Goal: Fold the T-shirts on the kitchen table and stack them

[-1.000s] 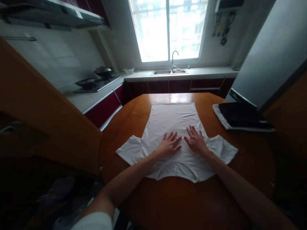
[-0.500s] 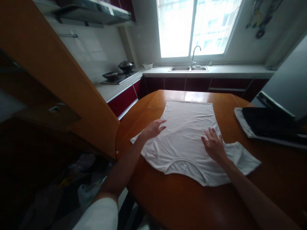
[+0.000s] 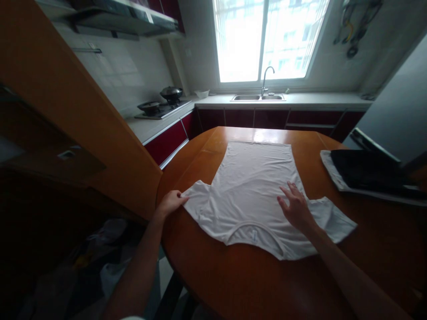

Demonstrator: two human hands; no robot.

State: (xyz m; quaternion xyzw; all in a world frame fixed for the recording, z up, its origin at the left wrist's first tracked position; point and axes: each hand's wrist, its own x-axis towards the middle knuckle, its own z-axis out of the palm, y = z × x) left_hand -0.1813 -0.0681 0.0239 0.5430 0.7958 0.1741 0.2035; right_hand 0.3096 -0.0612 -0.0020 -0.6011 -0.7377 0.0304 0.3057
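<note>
A white T-shirt (image 3: 253, 186) lies spread on the wooden table (image 3: 240, 284), its neckline toward me and its hem toward the window. At the end of its left sleeve, my left hand (image 3: 171, 202) is closed with thumb and fingers pinching the cuff. My right hand (image 3: 296, 206) is over the shirt's right side near the armpit, fingers spread and holding nothing; whether the palm touches the cloth I cannot tell. Light wrinkles run across the body of the shirt. The right sleeve lies outstretched past my right wrist.
Folded dark and white clothes (image 3: 367, 171) sit at the table's right. Behind the table runs a counter with a sink (image 3: 247, 97); a stove with pans (image 3: 171, 93) stands at the back left. A wooden panel (image 3: 110, 146) rises at left, with bags (image 3: 113, 271) on the floor below.
My left hand has moved left from the shirt's side to the sleeve end and closed on the cuff. My right hand stays in nearly the same place, fingers spread.
</note>
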